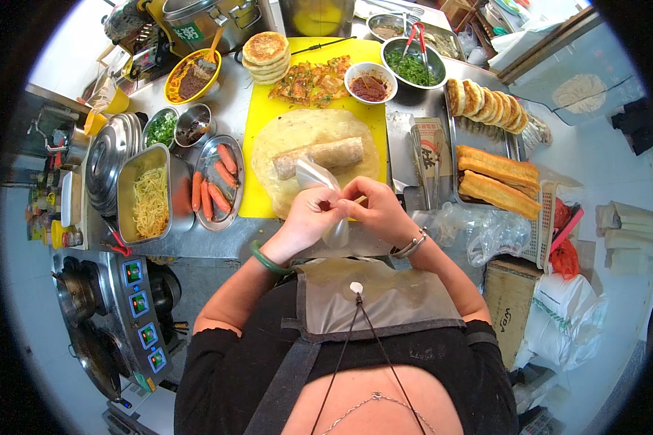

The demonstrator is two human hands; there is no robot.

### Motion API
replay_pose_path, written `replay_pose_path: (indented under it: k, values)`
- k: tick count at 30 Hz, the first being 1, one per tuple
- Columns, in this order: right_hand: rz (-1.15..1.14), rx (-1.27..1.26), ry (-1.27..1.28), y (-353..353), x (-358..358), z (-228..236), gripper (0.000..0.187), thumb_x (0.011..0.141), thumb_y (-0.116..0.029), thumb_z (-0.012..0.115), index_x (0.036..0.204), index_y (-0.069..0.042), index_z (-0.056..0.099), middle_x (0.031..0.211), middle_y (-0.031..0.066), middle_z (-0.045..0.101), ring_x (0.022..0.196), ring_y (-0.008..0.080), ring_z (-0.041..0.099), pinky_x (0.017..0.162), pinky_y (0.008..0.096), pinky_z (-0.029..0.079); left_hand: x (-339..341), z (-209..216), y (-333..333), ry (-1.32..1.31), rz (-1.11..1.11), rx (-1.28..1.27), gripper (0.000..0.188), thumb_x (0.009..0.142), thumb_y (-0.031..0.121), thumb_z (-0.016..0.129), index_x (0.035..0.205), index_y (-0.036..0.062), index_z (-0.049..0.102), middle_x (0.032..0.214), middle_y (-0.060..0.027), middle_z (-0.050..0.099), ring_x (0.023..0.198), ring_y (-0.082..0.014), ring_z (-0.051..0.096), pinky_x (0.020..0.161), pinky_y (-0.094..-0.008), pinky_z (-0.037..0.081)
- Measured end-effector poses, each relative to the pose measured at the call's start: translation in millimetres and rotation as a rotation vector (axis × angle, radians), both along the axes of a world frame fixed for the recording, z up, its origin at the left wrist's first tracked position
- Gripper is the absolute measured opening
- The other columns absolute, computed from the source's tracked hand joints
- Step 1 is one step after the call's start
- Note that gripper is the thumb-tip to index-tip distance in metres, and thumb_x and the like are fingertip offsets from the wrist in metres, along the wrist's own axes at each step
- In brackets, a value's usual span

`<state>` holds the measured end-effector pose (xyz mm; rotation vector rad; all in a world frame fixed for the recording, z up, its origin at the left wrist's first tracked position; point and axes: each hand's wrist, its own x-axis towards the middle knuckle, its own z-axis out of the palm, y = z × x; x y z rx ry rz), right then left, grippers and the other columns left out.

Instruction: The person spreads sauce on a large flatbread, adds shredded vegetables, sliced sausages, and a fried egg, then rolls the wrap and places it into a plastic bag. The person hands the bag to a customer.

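Note:
Both my hands are pinched together over the near edge of the yellow cutting board, on a thin clear plastic bag (316, 174). My left hand (310, 219) has its fingertips closed on the bag. Close against it, my right hand (379, 209) pinches the same bag with thumb and forefinger. Just beyond them a rolled pancake (334, 154) lies across a large flat round pancake (272, 138). The bag's upper end overlaps the roll; I cannot tell whether any of the roll is inside it.
The yellow board (251, 185) also bears stacked flatbreads (266, 52), fried pieces (308, 80) and a sauce bowl (371, 83). To its left are a sausage plate (240, 190) and a noodle tub (180, 185); to its right, tongs (420, 163), fried dough sticks (500, 192) and crumpled plastic bags (490, 232).

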<state>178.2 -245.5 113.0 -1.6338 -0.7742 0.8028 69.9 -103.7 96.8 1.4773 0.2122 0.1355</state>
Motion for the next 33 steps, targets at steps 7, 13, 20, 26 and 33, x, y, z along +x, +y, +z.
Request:
replay_pose_path:
  k: [7,13,20,26,33]
  values:
    - [-0.043,-0.017,0.062,-1.7,3.8,1.8,0.018,0.089,-0.014,0.067,0.085,0.002,0.061,0.072,0.0053,0.062,0.066,0.0096,0.056,0.060,0.0290,0.047,1.8,-3.9,9.2,0.073,-0.116,-0.216,0.027,0.088,0.002,0.066,0.068,0.0070,0.049,0.085,-0.0026,0.059,0.077,-0.0097,0.053,0.068,-0.0249,0.044]
    - [-0.150,-0.081,-0.267,-7.6,8.9,0.1,0.016,0.085,-0.013,0.066,0.080,0.000,0.058,0.071,0.0113,0.062,0.064,0.0225,0.061,0.060,0.0353,0.050,6.6,-4.8,4.3,-0.031,0.005,-0.378,0.022,0.089,0.003,0.064,0.072,0.0069,0.050,0.088,-0.0050,0.060,0.081,-0.0142,0.055,0.074,-0.0260,0.044]
    - [-0.375,-0.766,-0.783,-70.6,52.1,-62.4,0.013,0.078,-0.012,0.063,0.082,-0.003,0.055,0.078,0.0148,0.059,0.075,0.0370,0.061,0.067,0.0445,0.051,-6.4,43.3,26.7,-0.253,0.223,-0.827,0.028,0.091,-0.001,0.058,0.070,0.0096,0.042,0.075,-0.0024,0.047,0.065,-0.0107,0.045,0.060,-0.0274,0.042]
    - [-0.129,-0.050,-0.922,-40.5,36.0,9.4,0.060,0.073,-0.013,0.068,0.130,-0.006,0.049,0.114,0.0159,0.059,0.103,0.0322,0.059,0.099,0.0434,0.042,9.5,26.0,24.3,-0.269,0.080,-0.107,0.026,0.086,-0.006,0.057,0.070,0.0061,0.041,0.077,-0.0015,0.048,0.065,-0.0080,0.041,0.057,-0.0235,0.034]
    - [-0.041,-0.569,-0.746,-34.3,31.3,-15.3,0.025,0.079,-0.002,0.058,0.100,-0.009,0.069,0.080,0.0118,0.065,0.079,0.0280,0.064,0.075,0.0338,0.050,0.4,25.7,5.1,-0.121,-0.080,0.627,0.031,0.078,0.003,0.065,0.108,0.0071,0.056,0.089,-0.0099,0.053,0.078,-0.0275,0.059,0.067,-0.0398,0.048]
